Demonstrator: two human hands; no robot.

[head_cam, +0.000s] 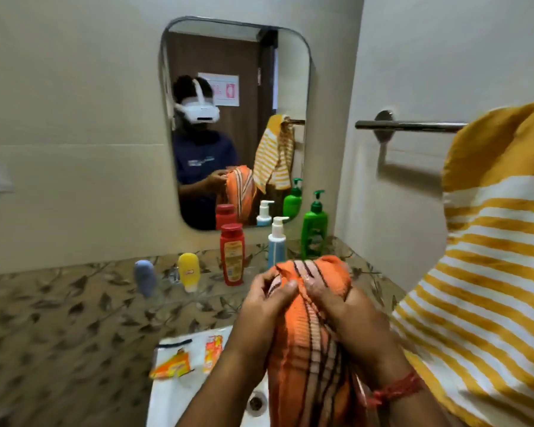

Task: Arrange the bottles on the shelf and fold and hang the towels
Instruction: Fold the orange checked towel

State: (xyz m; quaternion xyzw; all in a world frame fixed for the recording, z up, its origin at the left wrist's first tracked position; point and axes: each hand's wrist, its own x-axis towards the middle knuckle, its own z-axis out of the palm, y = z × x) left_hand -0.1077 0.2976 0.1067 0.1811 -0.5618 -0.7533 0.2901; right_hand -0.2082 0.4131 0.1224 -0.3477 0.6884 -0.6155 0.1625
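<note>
An orange towel (309,343) with dark stripes hangs bunched over the sink. My left hand (267,298) and my right hand (336,300) both grip its upper part, close together. A yellow-and-white striped towel (487,257) hangs at the right from the steel towel bar (410,126). Along the counter's back stand a blue bottle (144,277), a yellow bottle (189,271), a red bottle (232,254), a white-and-blue pump bottle (277,241) and a green pump bottle (314,226).
A leaf-patterned stone counter (74,328) surrounds the white sink (185,396). Orange sachets (171,366) lie on the sink's rim. A mirror (235,87) hangs on the wall behind the bottles, showing a person with a headset.
</note>
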